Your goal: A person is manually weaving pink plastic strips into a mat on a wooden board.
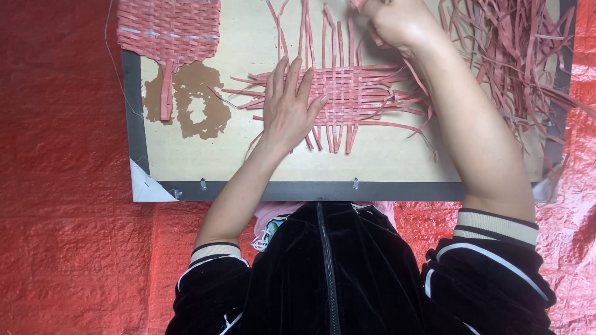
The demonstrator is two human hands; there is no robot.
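A half-woven mat of pink strips [354, 93] lies in the middle of a pale wooden board [248, 37]. My left hand [288, 105] rests flat on the mat's left part, fingers spread, pressing it down. My right hand [394, 22] is at the far side of the mat, fingers closed around a pink strip [360, 5] that runs up out of view. Loose strip ends stick out from every side of the weave.
A finished pink woven piece [169, 31] with a stem lies at the board's far left, above a brown stain [195, 102]. A heap of loose pink strips [515, 49] covers the board's right side. The dark-framed board sits on a red woven sheet [62, 186].
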